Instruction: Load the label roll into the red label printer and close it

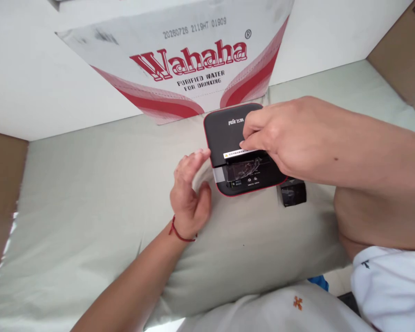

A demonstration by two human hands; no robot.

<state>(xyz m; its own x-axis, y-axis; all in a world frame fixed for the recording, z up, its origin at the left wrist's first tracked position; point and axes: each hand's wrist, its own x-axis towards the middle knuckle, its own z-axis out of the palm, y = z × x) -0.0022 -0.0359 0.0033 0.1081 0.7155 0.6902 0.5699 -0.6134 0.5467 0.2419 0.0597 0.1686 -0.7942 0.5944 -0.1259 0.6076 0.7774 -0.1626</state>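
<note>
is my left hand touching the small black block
Apart: the head view shows pale green cloth between the left hand and the small black block.

My wristband [184, 239] is red; my device [223, 136] is black with red edging and white lettering, the carton [197, 64] white with red sweeps, the cover [90, 207] apparently grey-green.

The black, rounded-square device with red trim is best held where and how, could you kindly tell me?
Probably pinch the black device by its left edge, coming from the left: it lies flat, that edge is largely uncovered, and the bare right hand covers much of its right side.
</note>
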